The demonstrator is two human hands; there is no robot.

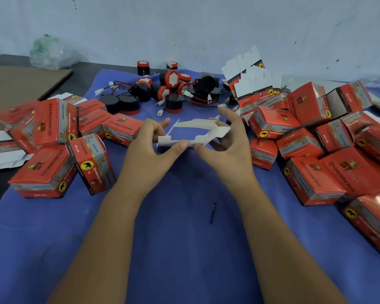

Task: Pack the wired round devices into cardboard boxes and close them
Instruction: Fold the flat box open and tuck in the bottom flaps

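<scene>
I am holding an unfolded cardboard box (193,133), white inside facing up, above the middle of the counter (184,238), which is covered in a blue cloth. My left hand (150,142) is pinching the near edge of the box between thumb and curled fingers. My right hand (225,139) is gripping the box's right end, thumb on the near edge and fingers curving over the far side. The box is partly opened into a flat, hollow shape, with its flaps sticking out.

The round devices (162,88), black with red ends and thin red and black wires tipped with white plugs, are lying in a heap at the far edge of the counter, just beyond my hands. A stack of flat boxes (252,84) is standing beside them, toward the far right. Red closed boxes (53,150) are piling up along the left edge, and a bigger pile of red boxes (316,145) is crowding the right edge. A small dark stick (212,212) is lying on the cloth near my right forearm. A crumpled plastic bag (48,52) is sitting at the far left corner against the wall.
</scene>
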